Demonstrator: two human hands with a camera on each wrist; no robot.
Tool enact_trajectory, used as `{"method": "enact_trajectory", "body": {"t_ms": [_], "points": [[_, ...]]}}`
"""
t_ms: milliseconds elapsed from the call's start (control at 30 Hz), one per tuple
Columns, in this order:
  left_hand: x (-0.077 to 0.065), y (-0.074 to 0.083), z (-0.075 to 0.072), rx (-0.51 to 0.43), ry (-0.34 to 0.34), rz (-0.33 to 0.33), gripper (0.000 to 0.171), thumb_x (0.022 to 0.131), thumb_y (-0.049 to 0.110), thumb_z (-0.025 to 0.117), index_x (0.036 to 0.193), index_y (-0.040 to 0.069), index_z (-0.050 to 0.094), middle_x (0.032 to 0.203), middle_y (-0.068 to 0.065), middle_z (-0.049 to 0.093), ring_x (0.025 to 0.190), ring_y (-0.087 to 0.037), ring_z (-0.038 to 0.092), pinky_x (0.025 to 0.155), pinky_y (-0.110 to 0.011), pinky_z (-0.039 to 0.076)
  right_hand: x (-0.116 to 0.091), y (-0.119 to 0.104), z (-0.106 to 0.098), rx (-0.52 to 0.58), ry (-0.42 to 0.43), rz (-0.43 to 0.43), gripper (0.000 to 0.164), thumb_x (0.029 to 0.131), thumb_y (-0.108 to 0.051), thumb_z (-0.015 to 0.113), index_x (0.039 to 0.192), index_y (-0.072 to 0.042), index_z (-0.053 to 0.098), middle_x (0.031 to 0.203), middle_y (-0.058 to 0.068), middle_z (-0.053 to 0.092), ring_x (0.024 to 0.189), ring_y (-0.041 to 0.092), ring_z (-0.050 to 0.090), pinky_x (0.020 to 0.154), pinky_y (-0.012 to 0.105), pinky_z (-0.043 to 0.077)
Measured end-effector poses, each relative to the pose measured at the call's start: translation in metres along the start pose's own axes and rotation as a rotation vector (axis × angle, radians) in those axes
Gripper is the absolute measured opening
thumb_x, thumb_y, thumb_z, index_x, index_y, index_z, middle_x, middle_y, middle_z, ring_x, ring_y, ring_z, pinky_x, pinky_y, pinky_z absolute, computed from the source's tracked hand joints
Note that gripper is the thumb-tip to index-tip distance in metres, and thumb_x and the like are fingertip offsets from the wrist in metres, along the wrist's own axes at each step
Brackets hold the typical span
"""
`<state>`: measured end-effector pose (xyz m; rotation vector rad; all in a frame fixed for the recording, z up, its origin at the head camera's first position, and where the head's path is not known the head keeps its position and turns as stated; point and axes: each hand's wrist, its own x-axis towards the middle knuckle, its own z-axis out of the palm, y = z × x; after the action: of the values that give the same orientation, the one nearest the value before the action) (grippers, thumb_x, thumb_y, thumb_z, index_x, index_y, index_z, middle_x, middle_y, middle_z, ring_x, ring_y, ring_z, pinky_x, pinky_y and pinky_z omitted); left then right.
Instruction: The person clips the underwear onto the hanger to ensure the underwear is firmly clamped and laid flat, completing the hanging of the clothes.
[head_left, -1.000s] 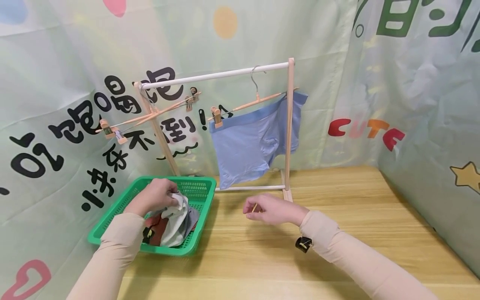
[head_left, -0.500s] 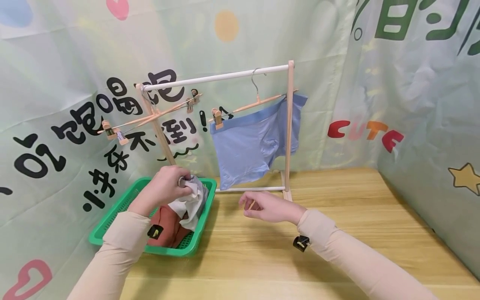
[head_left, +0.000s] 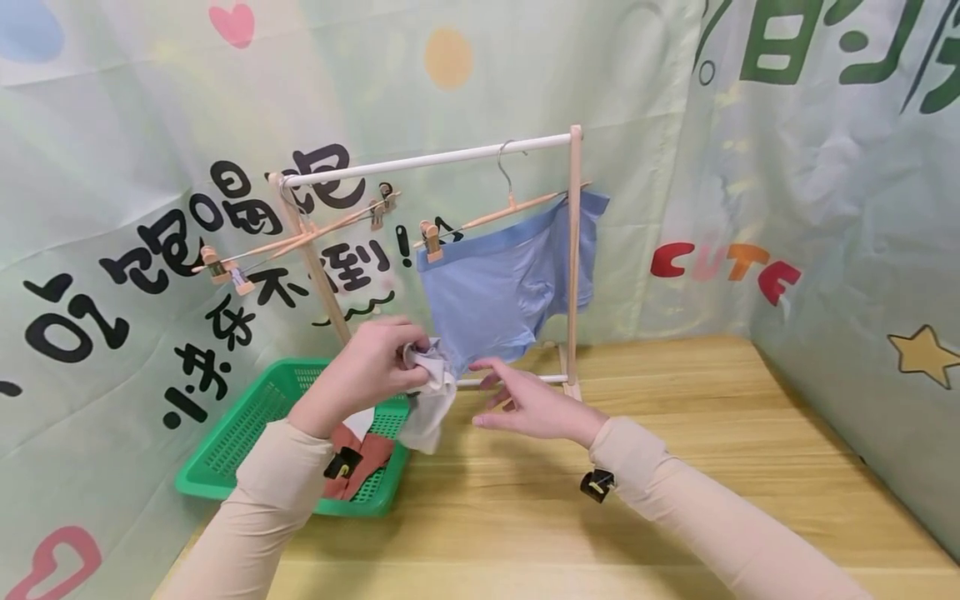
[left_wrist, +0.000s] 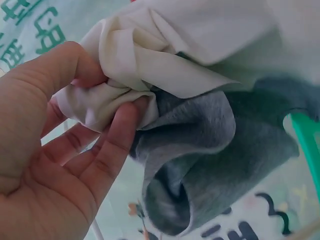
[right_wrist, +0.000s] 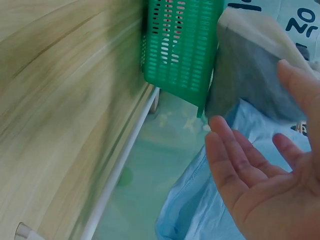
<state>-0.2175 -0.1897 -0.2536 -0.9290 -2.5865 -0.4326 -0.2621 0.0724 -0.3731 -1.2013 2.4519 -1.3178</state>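
My left hand point(head_left: 375, 367) pinches a crumpled white and grey cloth garment point(head_left: 433, 392) above the right rim of the green basket point(head_left: 225, 433). In the left wrist view, thumb and fingers grip the white part of the garment point(left_wrist: 130, 65), and its dark grey part point(left_wrist: 200, 165) hangs in folds. My right hand point(head_left: 532, 404) is held over the table with fingers spread and slightly bent, touching nothing. In the right wrist view, this hand point(right_wrist: 270, 180) is near the garment point(right_wrist: 250, 75) but apart from it. Red-brown cloth point(head_left: 367, 462) lies in the basket.
Behind the hands stands a small rack with a white rail point(head_left: 427, 158). Light blue shorts point(head_left: 495, 292) hang from a clip hanger point(head_left: 512, 202) on its right side. Further clip hangers point(head_left: 300, 239) hang at the left. A printed curtain surrounds the wooden table point(head_left: 675, 433).
My left hand has lifted the white and grey garment out of the basket and carried it right. More red-brown cloth shows in the basket. My right hand's fingers have spread wider.
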Motion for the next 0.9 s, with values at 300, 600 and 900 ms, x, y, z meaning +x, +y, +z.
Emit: {"method": "enact_trajectory", "body": {"t_ms": [300, 600, 900], "points": [[0.017, 0.025, 0.026, -0.231, -0.019, 0.074, 0.017, 0.084, -0.003, 0.075, 0.098, 0.007, 0.073, 0.101, -0.004, 0.07, 0.077, -0.01, 0.064, 0.067, -0.022, 0.059, -0.004, 0.004, -0.004, 0.004, 0.127, -0.093, 0.074, 0.093, -0.012, 0.081, 0.155, -0.005, 0.04, 0.125, 0.02, 0.07, 0.103, 0.029, 0.076, 0.088, 0.037, 0.065], [0.017, 0.037, 0.062, -0.352, -0.046, 0.073, 0.021, 0.087, -0.004, 0.073, 0.105, 0.007, 0.074, 0.11, -0.006, 0.071, 0.087, -0.013, 0.072, 0.078, -0.022, 0.062, -0.021, 0.015, -0.013, -0.077, 0.223, -0.083, 0.044, 0.095, 0.002, 0.066, 0.138, 0.0, 0.065, 0.112, 0.016, 0.077, 0.09, 0.01, 0.071, 0.079, 0.025, 0.06], [0.011, 0.041, 0.097, -0.392, -0.07, 0.106, 0.021, 0.087, -0.003, 0.075, 0.106, 0.005, 0.073, 0.11, -0.007, 0.071, 0.083, -0.009, 0.071, 0.076, -0.02, 0.062, -0.053, 0.034, -0.038, -0.101, 0.15, -0.036, 0.011, 0.096, -0.001, 0.066, 0.105, -0.006, 0.07, 0.091, 0.004, 0.073, 0.079, 0.007, 0.066, 0.069, 0.026, 0.059]]}}
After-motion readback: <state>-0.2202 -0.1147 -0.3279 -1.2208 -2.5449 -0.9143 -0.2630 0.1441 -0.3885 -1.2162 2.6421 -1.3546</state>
